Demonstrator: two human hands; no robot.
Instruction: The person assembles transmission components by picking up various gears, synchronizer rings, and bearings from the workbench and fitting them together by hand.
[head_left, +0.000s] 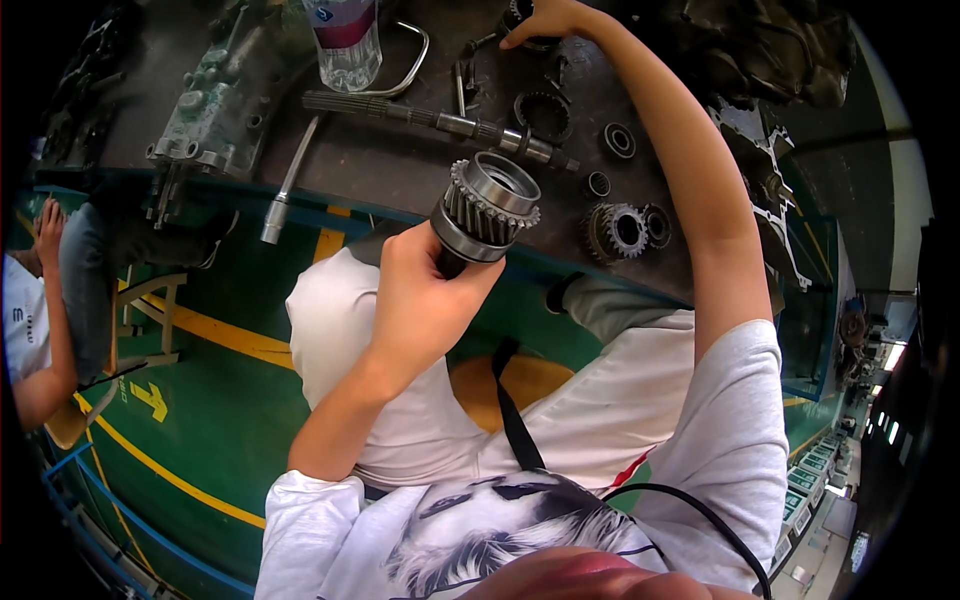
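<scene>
1 gear assembly [478, 214], underside hidden

The left hand [428, 300] is near the middle of the frame. Its fingers are bent and closed in a grip. The left wrist [385, 368] is just below it, and the left forearm [340, 420] slants up from the lower left. The right arm [690, 175] is long and stretched out, going up from the lower right to the top. The right hand [555, 18] is at the top edge, with its thumb [516, 37] pointing down and left. The two hands are well apart.
</scene>
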